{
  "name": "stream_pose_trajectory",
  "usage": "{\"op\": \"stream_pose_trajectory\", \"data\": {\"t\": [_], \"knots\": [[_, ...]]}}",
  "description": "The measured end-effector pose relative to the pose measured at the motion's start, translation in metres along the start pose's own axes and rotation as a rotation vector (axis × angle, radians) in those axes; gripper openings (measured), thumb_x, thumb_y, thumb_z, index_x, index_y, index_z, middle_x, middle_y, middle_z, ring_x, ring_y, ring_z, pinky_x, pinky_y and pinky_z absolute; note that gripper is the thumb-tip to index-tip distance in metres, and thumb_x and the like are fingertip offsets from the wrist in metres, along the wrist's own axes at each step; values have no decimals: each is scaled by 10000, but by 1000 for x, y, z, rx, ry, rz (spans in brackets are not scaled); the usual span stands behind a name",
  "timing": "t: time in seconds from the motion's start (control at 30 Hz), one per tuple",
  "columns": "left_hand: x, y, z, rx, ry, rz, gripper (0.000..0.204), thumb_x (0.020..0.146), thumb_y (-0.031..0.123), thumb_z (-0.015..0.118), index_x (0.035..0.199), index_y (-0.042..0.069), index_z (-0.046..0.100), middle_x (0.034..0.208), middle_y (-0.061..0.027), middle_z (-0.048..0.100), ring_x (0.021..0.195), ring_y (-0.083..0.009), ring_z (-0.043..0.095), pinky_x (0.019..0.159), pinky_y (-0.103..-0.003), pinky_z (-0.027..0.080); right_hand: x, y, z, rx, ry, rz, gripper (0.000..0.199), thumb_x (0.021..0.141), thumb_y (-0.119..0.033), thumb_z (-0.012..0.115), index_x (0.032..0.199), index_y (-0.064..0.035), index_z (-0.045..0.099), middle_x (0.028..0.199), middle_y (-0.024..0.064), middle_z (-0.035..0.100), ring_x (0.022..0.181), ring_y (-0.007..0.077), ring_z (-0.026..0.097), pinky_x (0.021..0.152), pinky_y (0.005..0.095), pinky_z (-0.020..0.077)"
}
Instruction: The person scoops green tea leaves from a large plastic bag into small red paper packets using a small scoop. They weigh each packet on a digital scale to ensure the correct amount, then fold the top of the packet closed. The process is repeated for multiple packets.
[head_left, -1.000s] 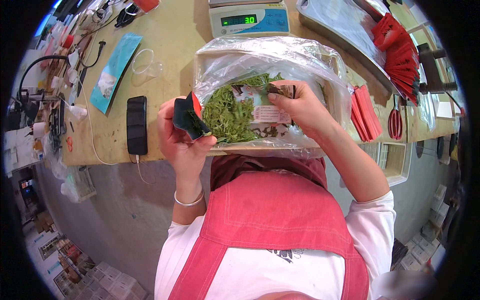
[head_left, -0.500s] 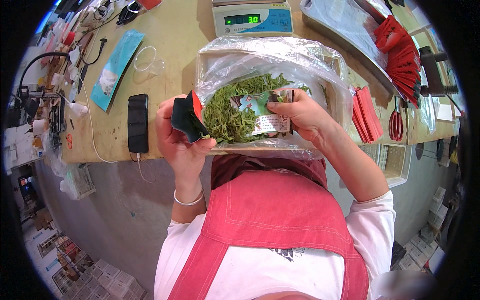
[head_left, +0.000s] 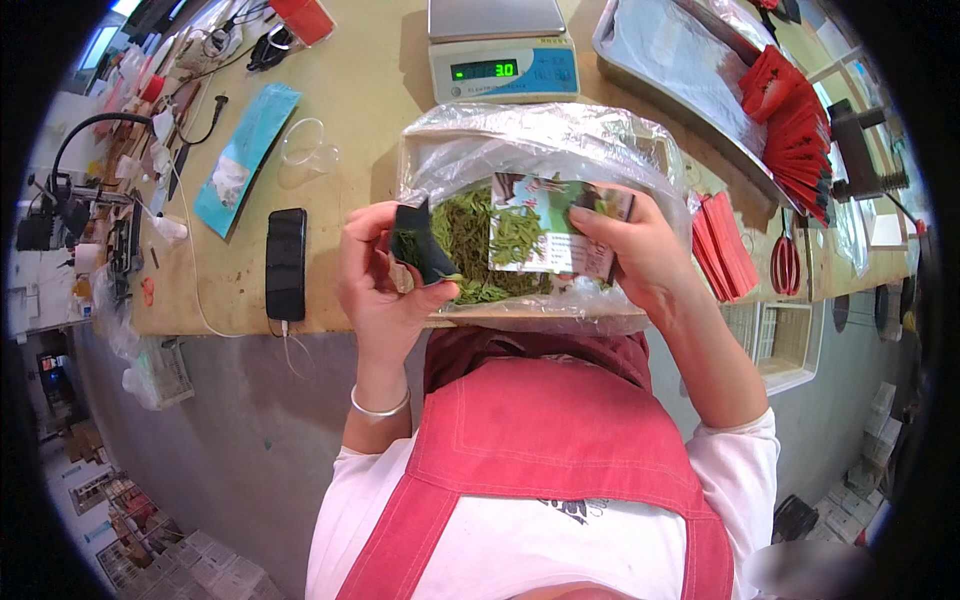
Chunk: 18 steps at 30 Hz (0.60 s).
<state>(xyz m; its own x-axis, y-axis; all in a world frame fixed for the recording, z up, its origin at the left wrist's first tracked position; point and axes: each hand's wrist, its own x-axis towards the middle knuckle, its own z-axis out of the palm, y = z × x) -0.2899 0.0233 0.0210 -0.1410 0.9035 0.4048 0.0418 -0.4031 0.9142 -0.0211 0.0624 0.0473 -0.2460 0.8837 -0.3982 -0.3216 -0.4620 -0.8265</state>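
Note:
My left hand (head_left: 375,275) holds a small dark green pouch (head_left: 420,245) by its side, its mouth turned toward the tea. My right hand (head_left: 635,250) grips a printed card (head_left: 550,235) carrying a small heap of green tea leaves, level with the pouch's mouth. Both hands hover over a clear plastic bag (head_left: 540,145) full of loose green tea leaves (head_left: 465,235), which sits at the table's near edge.
A digital scale (head_left: 505,65) stands behind the bag. A black phone (head_left: 286,262) on a cable, a blue packet (head_left: 245,155) and a clear cup (head_left: 305,150) lie to the left. Red pouches (head_left: 725,260), red scissors (head_left: 785,265) and a metal tray (head_left: 670,70) are on the right.
My right hand has lifted the card out of the tea with leaves on it and brought it toward the pouch. The left hand kept the pouch nearly still.

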Motion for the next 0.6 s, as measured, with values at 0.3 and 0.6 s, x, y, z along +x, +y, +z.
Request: {"op": "stream_pose_trajectory", "data": {"t": [0.3,0.6], "knots": [[10,6,14,268,-132,63,692,660,266,1006,1204,27,651,1165,-70,637,1061,-194,629,928,-326,512,-52,-54,7,96,18,-271,226,1008,-49,655,1219,29,669,1049,102,731,858,201,746,692,399,681],[8,20,36,524,-176,97,643,661,210,982,1192,36,664,1159,-104,661,1056,-271,645,920,-386,540,-54,-56,14,-137,52,-414,236,1005,-16,663,1235,31,688,1070,82,745,918,145,711,780,335,617]]}}
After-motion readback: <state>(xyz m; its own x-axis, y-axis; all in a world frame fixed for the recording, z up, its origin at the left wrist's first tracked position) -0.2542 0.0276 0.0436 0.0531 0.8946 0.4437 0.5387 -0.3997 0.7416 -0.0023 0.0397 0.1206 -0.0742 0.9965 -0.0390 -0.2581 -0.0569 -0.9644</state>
